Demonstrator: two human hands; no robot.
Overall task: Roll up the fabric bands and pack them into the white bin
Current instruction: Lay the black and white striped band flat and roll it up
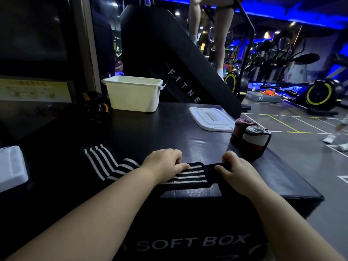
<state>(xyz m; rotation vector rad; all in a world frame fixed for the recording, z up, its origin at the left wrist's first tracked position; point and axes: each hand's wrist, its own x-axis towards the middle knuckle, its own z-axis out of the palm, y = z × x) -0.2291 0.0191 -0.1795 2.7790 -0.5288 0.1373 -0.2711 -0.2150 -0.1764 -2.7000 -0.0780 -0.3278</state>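
A black fabric band with white stripes (190, 176) lies along the front edge of the black soft box (169, 132), its loose tail trailing left (101, 161). My left hand (165, 162) grips the band's upper edge with curled fingers. My right hand (237, 170) pinches the band's black right end, where it is folded over. Two rolled bands, one white and red (254, 140) and one dark red (240, 127), stand at the box's right edge. The white bin (133, 95) stands open at the back of the box, apart from both hands.
The bin's white lid (211, 118) lies flat at the back right. A dark heap of bands with yellow marks (98, 106) sits left of the bin. A white container (11, 166) is at the far left. A black stair machine (178, 59) rises behind; open gym floor lies to the right.
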